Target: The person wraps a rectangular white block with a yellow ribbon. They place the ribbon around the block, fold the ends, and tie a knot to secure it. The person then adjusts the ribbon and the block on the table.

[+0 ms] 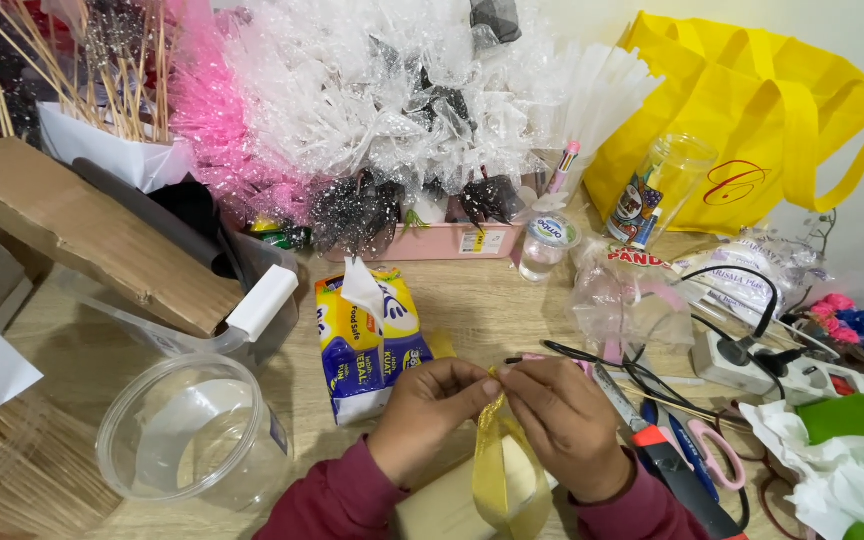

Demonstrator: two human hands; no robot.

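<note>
My left hand point(430, 402) and my right hand point(564, 420) meet low in the middle of the view, fingertips pinched together on a strip of sheer gold ribbon point(492, 450). The ribbon hangs down in a loop between my wrists, over a pale yellow block-shaped object point(452, 505) at the bottom edge. Both sleeves are maroon. A yellow and blue plastic packet point(367, 340) lies on the wooden table just left of my left hand.
A clear round plastic tub point(192, 430) stands at the left. Pink-handled scissors point(707, 450) and a cutter point(667, 465) lie right of my right hand. Cellophane bouquets point(372, 110) and wooden skewers point(102, 80) fill the back. A yellow bag point(752, 110) and a green bin point(852, 420) sit right.
</note>
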